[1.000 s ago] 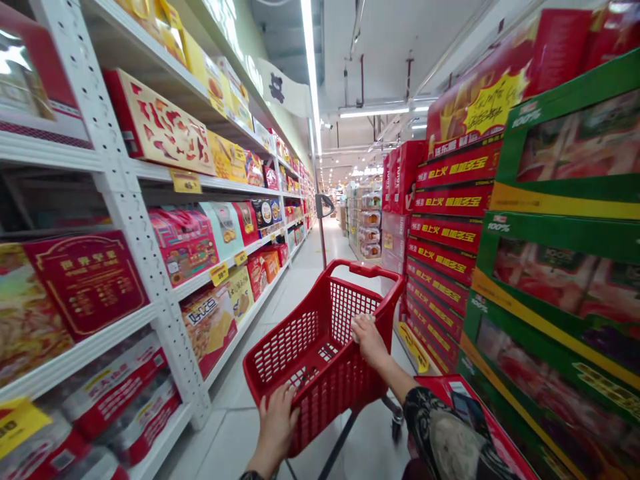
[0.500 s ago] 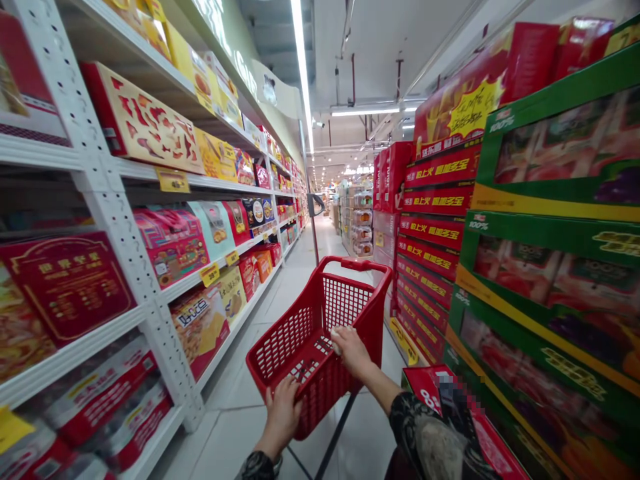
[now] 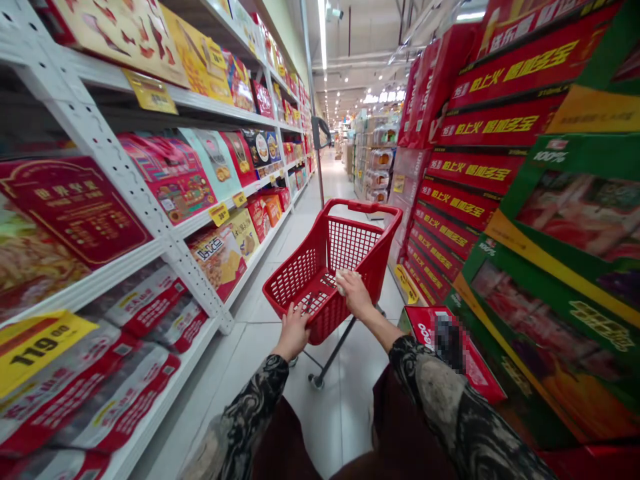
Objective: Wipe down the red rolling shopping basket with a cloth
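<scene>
Red plastic shopping basket on a wheeled stand sits just ahead of you. Your left hand curls its fingers around the near rim; your right hand clenches a whitish wad against the rim. White metal shelving stands left, stacked red cartons right.

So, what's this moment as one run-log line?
left hand: on red basket | right hand: white item, on basket | supermarket aisle
</scene>
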A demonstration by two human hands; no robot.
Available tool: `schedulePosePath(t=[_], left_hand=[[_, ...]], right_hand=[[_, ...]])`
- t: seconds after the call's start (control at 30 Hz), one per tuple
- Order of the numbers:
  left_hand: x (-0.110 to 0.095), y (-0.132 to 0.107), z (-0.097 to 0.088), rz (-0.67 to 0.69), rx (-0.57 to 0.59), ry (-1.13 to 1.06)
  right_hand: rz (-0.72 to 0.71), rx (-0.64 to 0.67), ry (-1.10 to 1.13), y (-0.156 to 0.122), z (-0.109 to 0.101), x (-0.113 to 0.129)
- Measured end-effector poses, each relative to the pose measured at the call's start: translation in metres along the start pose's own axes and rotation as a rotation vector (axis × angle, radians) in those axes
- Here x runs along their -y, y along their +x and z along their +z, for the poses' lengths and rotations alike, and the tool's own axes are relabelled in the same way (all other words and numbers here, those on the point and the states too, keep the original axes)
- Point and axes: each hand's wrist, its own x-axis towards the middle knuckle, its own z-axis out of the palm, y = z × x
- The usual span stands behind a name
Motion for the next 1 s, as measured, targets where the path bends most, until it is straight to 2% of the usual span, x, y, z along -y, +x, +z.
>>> schedulePosePath(t=[0.1, 0.27, 0.37, 0.43, 0.57, 0.63, 0.7, 0.83, 0.9, 1.0], left_hand=[[0.000, 0.001, 0.002, 0.000, -0.009, 0.000], [-0.002, 0.001, 0.004, 0.013, -0.016, 0.027], [-0.003, -0.001, 0.002, 0.039, 0.008, 0.051], [-0.001, -0.002, 0.000, 0.065, 0.035, 0.069], [0.004, 0.000, -0.007, 0.136, 0.083, 0.112], [0.007, 0.004, -0.008, 0.152, 0.074, 0.120], [0.008, 0.007, -0.007, 0.149, 0.060, 0.122], [0.009, 0.012, 0.002, 0.151, -0.004, 0.116], [0.009, 0.013, 0.009, 0.149, -0.059, 0.105], [0.009, 0.011, 0.018, 0.162, -0.121, 0.094]], right_hand=[[0.006, -0.001, -0.026, -0.004, 0.005, -0.004], [-0.133, 0.001, 0.040, -0.031, 0.032, 0.040], [-0.196, 0.027, 0.079, -0.041, 0.035, 0.053], [-0.162, 0.005, 0.077, -0.039, 0.029, 0.046], [0.047, -0.105, 0.055, -0.026, 0.016, 0.019], [0.097, -0.126, 0.051, -0.023, 0.015, 0.015], [0.079, -0.106, 0.055, -0.027, 0.019, 0.023], [-0.047, -0.028, 0.106, -0.051, 0.037, 0.057], [-0.040, -0.027, 0.130, -0.066, 0.048, 0.070], [0.024, -0.058, 0.149, -0.091, 0.063, 0.075]])
